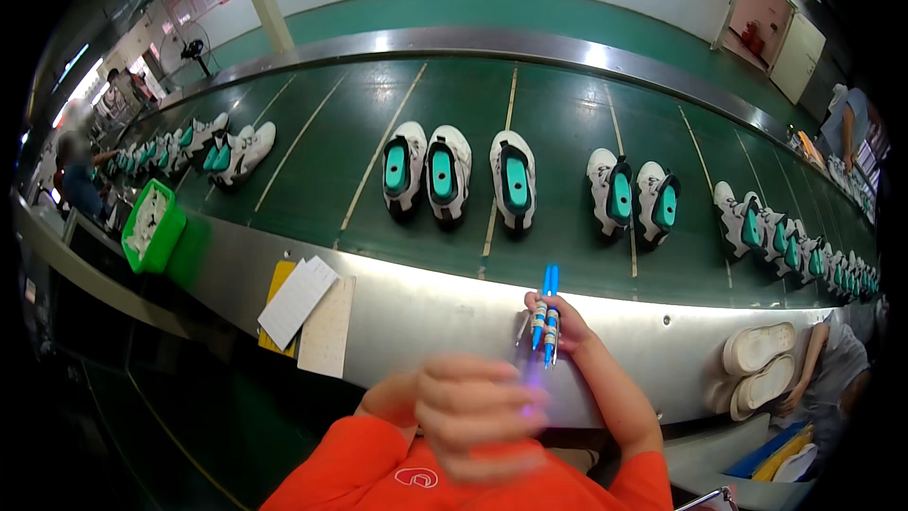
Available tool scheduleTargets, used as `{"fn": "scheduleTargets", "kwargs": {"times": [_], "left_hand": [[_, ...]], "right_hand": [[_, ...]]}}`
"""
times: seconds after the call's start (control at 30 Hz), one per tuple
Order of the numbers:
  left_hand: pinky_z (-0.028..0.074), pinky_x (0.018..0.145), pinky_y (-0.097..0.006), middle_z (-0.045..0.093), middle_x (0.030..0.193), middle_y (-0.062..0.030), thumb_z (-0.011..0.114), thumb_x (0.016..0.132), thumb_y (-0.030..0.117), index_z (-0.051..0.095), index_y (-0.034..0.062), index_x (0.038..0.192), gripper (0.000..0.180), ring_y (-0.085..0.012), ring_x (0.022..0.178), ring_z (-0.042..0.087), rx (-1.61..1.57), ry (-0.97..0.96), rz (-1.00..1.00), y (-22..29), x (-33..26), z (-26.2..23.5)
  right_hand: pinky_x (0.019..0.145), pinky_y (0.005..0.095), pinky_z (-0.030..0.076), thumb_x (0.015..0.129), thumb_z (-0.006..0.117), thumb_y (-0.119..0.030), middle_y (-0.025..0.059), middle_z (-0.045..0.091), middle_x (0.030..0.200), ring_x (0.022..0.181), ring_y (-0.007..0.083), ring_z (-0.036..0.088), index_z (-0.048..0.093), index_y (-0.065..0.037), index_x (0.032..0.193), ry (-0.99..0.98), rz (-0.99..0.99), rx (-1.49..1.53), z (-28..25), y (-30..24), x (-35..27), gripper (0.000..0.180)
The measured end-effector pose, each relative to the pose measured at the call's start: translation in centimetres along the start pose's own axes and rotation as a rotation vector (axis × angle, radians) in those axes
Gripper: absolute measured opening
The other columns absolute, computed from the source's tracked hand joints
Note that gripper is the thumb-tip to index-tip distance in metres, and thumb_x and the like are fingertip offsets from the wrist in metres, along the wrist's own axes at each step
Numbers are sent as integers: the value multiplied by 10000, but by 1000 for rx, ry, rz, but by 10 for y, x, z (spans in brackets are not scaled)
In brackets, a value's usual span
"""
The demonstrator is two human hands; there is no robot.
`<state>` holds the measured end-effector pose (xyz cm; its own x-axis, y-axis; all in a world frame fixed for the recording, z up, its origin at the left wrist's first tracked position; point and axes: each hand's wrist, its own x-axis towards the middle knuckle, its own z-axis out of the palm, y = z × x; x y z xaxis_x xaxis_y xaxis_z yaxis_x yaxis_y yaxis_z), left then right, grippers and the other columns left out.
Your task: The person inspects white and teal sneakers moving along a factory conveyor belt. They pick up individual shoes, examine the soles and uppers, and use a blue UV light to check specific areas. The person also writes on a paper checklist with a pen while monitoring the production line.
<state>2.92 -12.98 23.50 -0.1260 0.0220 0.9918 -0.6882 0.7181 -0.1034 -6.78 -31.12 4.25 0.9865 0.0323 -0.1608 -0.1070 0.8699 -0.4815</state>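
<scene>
My right hand (566, 324) is closed around two blue pens (546, 322), held upright side by side over the steel edge of the conveyor. In front of my chest, my left hand (478, 412) is smeared by motion, its fingers looking bent. A blurred purple streak (532, 390) shows by its fingertips; whether the hand holds it I cannot tell. Beyond my hands, a white shoe (514, 180) with a teal piece inside stands on the green belt. A pair of similar shoes (445, 175) is to its left, another pair (619, 199) to its right.
Papers and a yellow card (298, 303) lie on the steel ledge (407, 322), left of my hands. A green basket (156, 227) holds white pieces. Pale soles (761, 369) lie at the right, near a co-worker's arm (813, 360). More shoes line both ends of the belt.
</scene>
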Motion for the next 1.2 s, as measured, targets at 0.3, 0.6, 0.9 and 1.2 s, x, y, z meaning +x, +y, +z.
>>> {"fn": "scheduleTargets", "kwargs": {"times": [0.3, 0.6, 0.9, 1.2], "left_hand": [[410, 731, -225, 497, 886, -22, 565, 807, 10, 525, 45, 945, 148, -98, 814, 497, 515, 403, -1234, -102, -207, -57], [386, 873, -324, 420, 1121, -106, 703, 686, 41, 370, 62, 1179, 595, -213, 1016, 457, 515, 401, -1383, -118, -232, -69], [405, 877, -432, 519, 1158, -210, 788, 581, 301, 337, 133, 1309, 872, -375, 1064, 494, 976, -7, -1269, -201, -223, -125], [477, 590, -335, 637, 624, -89, 796, 559, 289, 591, 27, 992, 546, -217, 620, 631, 871, -406, -1500, -103, -124, -170]], "right_hand": [[303, 185, 312, 880, 399, -261, 48, 486, 622, 443, 95, 434, 480, -44, 885, 26, 24, 60, 5, 2, 19, 232], [379, 187, 377, 868, 407, -250, 31, 453, 612, 479, 68, 429, 462, -47, 860, 78, -17, 33, 10, 3, 17, 211], [292, 163, 280, 871, 396, -242, 27, 449, 602, 448, 64, 442, 456, -61, 859, 56, 18, 1, 4, 1, 20, 191], [309, 162, 291, 866, 403, -247, 14, 440, 557, 393, 50, 367, 454, -63, 847, 32, -28, 11, 7, -4, 11, 192]]}}
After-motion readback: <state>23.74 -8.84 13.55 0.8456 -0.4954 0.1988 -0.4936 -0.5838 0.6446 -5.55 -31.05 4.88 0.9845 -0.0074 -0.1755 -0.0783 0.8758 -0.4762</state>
